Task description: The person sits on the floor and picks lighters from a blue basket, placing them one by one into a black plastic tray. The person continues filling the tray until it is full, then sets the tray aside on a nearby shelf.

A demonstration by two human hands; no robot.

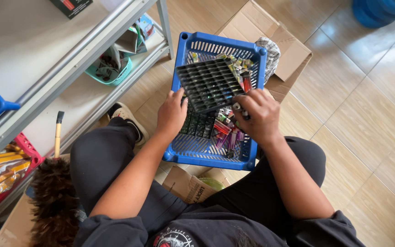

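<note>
So the person is sitting over a blue basket (216, 153) on the floor, knees either side of it. Inside there's a black grid tray (209, 82) tilted up, its long axis running roughly from 10 to 4 o'clock across the basket, with a second dark tray (200, 124) lying flatter underneath at about 6 o'clock from it. The left hand (171, 114) sits at the tray's lower left corner, 7 o'clock side, fingers curled over the edge, so that grip is closed on the tray. The right hand (258, 114) is at the tray's 4 o'clock corner, thumb and fingers pinched narrow around a small lighter (239, 109), held touching or just off the tray's edge, can't quite tell which. A loose heap of lighters (227, 132) lies in the basket bottom directly below the right hand, at its 7 o'clock, and more lighters (241, 68) are piled at the tray's far right, 1 o'clock. So the right hand is clearly the nearer one to both heaps, and the tray's open slots lie up and left of it, toward 11 o'clock. Around it: a cardboard box (293, 50) behind the basket, a metal shelf (92, 55) on the left, a feather duster (53, 201) at 8 o'clock
</note>
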